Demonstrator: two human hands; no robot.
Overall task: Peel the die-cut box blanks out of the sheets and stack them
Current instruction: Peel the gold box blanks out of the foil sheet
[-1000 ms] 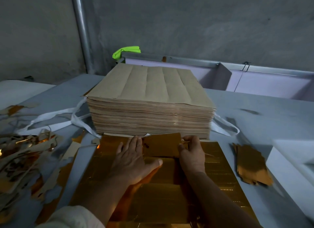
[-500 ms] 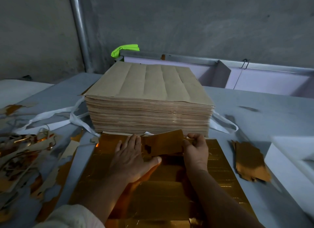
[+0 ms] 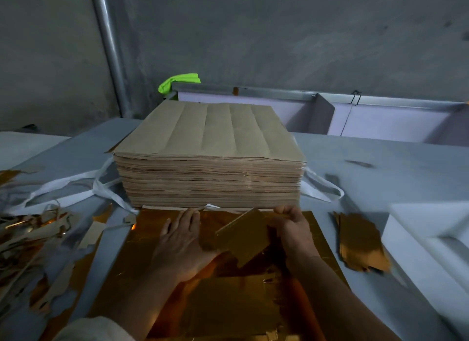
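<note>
A shiny gold die-cut sheet [image 3: 228,305] lies flat on the grey table in front of me. My left hand [image 3: 181,241] presses flat on its far part, fingers spread. My right hand [image 3: 291,226] grips a gold box blank [image 3: 243,235] by its right edge; the blank is lifted and tilted above the sheet. A small pile of peeled gold blanks [image 3: 360,241] lies to the right of the sheet. A tall stack of brown-backed sheets [image 3: 210,157] stands just beyond my hands.
Gold and brown scrap strips [image 3: 30,241] litter the table at the left. White straps [image 3: 76,185] trail from under the tall stack. A white block [image 3: 431,229] sits at the right edge. A grey rail with compartments [image 3: 355,112] runs behind, with a green cloth [image 3: 177,80].
My right hand has pulled the gold blank up and out of the sheet, tilting it toward the right. The left hand has stayed pressed on the sheet.
</note>
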